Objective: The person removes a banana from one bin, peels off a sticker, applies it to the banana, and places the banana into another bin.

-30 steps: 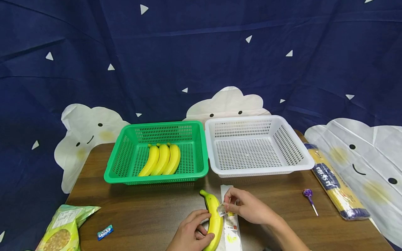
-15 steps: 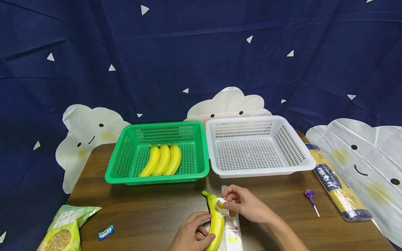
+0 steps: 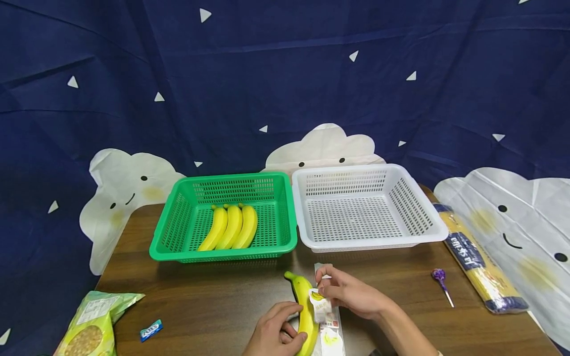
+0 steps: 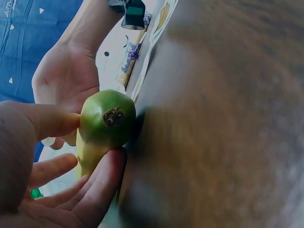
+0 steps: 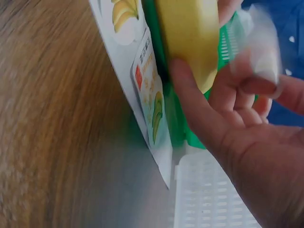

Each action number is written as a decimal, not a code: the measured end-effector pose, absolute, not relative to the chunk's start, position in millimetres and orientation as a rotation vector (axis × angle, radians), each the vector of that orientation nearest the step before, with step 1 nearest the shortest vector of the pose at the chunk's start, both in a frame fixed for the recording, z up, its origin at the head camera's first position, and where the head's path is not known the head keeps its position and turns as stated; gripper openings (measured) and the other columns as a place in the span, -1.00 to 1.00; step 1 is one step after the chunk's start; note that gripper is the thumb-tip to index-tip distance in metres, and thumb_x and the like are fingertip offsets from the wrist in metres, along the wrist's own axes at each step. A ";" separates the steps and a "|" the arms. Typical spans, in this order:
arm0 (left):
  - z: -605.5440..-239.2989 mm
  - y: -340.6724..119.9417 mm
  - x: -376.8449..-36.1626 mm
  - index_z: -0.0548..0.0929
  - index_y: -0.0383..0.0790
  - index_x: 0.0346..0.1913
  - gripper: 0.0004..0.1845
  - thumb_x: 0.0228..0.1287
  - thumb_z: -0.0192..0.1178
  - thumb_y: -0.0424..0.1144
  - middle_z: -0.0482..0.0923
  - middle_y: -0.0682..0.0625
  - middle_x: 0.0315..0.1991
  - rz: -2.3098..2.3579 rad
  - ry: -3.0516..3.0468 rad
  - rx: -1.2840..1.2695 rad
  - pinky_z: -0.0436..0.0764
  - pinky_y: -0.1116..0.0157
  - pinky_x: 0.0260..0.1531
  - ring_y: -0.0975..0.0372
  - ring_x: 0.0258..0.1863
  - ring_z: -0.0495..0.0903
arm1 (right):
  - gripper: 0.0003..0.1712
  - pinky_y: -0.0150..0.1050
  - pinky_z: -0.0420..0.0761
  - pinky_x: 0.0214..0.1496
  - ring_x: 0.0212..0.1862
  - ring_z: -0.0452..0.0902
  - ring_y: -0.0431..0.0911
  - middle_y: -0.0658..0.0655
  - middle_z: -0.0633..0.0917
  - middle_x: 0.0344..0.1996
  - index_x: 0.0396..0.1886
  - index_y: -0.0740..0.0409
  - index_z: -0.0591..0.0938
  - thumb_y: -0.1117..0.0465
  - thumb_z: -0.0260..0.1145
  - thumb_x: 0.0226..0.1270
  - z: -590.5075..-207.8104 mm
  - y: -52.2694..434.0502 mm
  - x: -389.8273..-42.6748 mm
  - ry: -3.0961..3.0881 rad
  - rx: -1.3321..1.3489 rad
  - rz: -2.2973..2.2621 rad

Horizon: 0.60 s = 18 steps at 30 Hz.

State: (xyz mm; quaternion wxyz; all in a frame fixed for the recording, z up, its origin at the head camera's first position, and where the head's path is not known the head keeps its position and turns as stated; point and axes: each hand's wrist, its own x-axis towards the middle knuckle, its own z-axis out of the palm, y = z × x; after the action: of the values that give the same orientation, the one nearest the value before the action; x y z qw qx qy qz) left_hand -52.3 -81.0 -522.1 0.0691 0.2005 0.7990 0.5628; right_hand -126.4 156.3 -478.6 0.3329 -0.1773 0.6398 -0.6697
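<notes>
Banana (image 3: 305,316) lies lengthwise, stem (image 3: 289,275) pointing forward, left hand (image 3: 275,330) gripping it, right hand (image 3: 354,294) pinching a sticker (image 3: 318,307).

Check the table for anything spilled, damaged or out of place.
No spill shows, and the held banana looks undamaged where visible. The lollipop and blue packet lie loose on the table, outside both baskets, so they look slightly stray.

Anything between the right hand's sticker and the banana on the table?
Nothing visible. In the head view the sticker, pinched in the right hand, sits at the right edge of the banana, no object between. The label strip lies alongside, not blocking. Contact unclear.
</notes>
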 end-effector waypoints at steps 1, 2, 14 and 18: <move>-522.8 -80.6 -52.1 0.55 -0.17 0.16 -0.54 0.19 0.34 -0.17 0.46 0.01 0.09 1.699 2.409 0.603 0.59 0.46 -0.51 0.46 -0.45 0.57 | -0.68 -0.18 0.50 -0.18 -0.23 0.46 -0.10 0.10 0.51 -0.33 0.03 0.36 0.24 0.29 0.11 0.44 -479.3 156.1 -127.0 1.635 -0.466 -1.756; -523.5 -80.3 -51.9 0.55 -0.18 0.16 -0.53 0.19 0.34 -0.17 0.46 0.01 0.09 1.704 2.412 0.600 0.59 0.47 -0.51 0.46 -0.45 0.57 | -0.67 -0.18 0.51 -0.17 -0.23 0.47 -0.09 0.10 0.52 -0.34 0.04 0.37 0.23 0.29 0.10 0.45 -479.6 155.7 -127.3 1.613 -0.474 -1.759; -520.2 -77.0 -50.8 0.55 -0.09 0.18 -0.46 0.13 0.38 -0.07 0.44 0.04 0.09 1.628 2.400 0.374 0.59 0.45 -0.50 0.44 -0.46 0.57 | -0.58 -0.34 0.44 -0.46 -0.43 0.45 -0.14 0.13 0.56 -0.43 0.03 0.31 0.32 0.28 0.30 0.31 -479.3 146.3 -118.1 2.103 -0.508 -1.613; -519.5 -77.0 -50.9 0.55 -0.09 0.17 -0.47 0.13 0.38 -0.07 0.44 0.05 0.10 1.611 2.406 0.370 0.59 0.45 -0.50 0.44 -0.45 0.57 | -0.60 -0.35 0.45 -0.50 -0.47 0.46 -0.16 0.13 0.58 -0.45 -0.02 0.29 0.35 0.31 0.33 0.28 -482.2 145.1 -117.0 2.171 -0.507 -1.595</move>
State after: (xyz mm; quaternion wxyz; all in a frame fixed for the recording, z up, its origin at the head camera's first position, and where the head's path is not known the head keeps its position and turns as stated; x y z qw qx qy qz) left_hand -50.9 -77.0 -519.5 0.1111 0.1258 0.8192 0.5484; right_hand -117.0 145.1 -482.2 0.1986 -0.1812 0.7762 -0.5702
